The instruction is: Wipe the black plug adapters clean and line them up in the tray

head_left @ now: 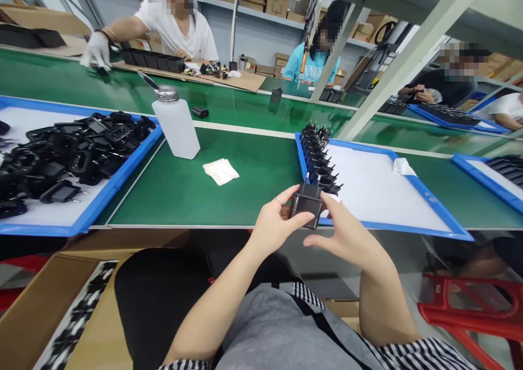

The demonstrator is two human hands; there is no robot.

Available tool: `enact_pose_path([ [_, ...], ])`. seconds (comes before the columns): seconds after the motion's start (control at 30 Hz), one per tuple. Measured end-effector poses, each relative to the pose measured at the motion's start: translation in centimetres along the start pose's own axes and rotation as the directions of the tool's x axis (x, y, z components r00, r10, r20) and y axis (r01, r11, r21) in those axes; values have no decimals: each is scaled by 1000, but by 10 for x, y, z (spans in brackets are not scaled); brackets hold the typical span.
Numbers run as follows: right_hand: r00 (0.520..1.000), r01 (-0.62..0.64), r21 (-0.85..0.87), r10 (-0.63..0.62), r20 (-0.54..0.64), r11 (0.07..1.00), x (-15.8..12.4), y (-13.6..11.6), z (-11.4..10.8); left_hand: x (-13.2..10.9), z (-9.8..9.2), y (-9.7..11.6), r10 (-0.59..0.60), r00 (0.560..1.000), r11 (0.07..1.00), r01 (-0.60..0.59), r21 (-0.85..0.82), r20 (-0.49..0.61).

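Free passage: across the table between the white bottle and the row of black adapters, above a flat cloth; also over the right tray's white lining. Obstruction behind: slanting post.

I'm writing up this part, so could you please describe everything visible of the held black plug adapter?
The black plug adapter has a boxy, glossy, plastic-looking body and two slim prongs pointing up. It is held roughly upright in front of similar adapters in a tray. The left hand grips it, thumb across the near face; the right hand seems to touch its right edge, thumb apart.
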State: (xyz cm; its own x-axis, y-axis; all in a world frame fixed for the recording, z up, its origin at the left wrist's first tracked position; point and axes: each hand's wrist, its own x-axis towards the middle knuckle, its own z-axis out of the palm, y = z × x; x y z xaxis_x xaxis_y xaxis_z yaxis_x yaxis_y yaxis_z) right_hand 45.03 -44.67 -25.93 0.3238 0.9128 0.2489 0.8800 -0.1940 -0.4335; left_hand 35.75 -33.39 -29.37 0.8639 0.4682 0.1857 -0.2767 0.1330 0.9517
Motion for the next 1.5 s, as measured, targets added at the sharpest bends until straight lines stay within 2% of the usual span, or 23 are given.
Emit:
enact_pose_path([
  [0.07,996,28,-139,-39,-79,990,3,-5,3,-5,-2,1,38,999,996,-35,83,-39],
  [0.13,980,77,-235,-117,-163,969,7,-10,7,-9,-5,0,177,978,963,-148,224,-112],
  [0.2,951,156,-310,-228,-210,938,11,-13,10,-13,-9,-1,402,909,855,-331,399,-107],
  [0.27,923,225,-354,-315,-222,908,12,-17,13,-14,-14,0,580,815,693,-501,518,13],
  [0.3,911,246,-362,-342,-230,899,12,-19,14,-15,-16,1,630,772,621,-562,546,77],
  [0.37,895,260,-359,-363,-259,896,12,-22,18,-14,-20,5,683,717,532,-617,580,137],
  [0.43,881,261,-354,-371,-292,898,11,-26,21,-14,-22,8,717,686,485,-621,616,127],
  [0.57,866,265,-356,-383,-320,896,12,-29,25,-17,-21,13,731,667,430,-614,662,144],
  [0.8,836,290,-349,-413,-360,891,9,-27,24,-21,-15,14,719,680,436,-602,668,144],
  [0.87,843,270,-342,-392,-367,900,7,-25,24,-18,-13,12,713,685,446,-609,656,151],
  [0.97,919,155,-255,-234,-318,954,1,-16,18,-7,-8,4,674,712,454,-607,652,194],
  [1.07,990,39,51,-32,-135,998,-6,0,5,7,2,-6,588,778,501,-565,655,221],
  [1.13,996,-42,263,61,-62,964,-11,13,-3,16,11,-13,528,819,559,-534,634,224],
  [1.2,983,-132,347,168,-77,928,-14,28,-9,24,22,-19,460,854,611,-502,612,242],
  [1.27,962,-199,330,248,-113,923,-16,41,-9,31,32,-26,388,885,639,-460,616,258],
  [1.33,946,-251,272,295,-136,929,-15,53,-6,37,40,-32,346,910,646,-409,645,230],
  [1.43,935,-307,188,333,-123,933,-14,64,-5,43,46,-41,342,926,618,-350,704,161],
  [1.5,931,-331,143,347,-109,933,-14,66,-12,47,49,-45,343,929,603,-329,727,135],
])
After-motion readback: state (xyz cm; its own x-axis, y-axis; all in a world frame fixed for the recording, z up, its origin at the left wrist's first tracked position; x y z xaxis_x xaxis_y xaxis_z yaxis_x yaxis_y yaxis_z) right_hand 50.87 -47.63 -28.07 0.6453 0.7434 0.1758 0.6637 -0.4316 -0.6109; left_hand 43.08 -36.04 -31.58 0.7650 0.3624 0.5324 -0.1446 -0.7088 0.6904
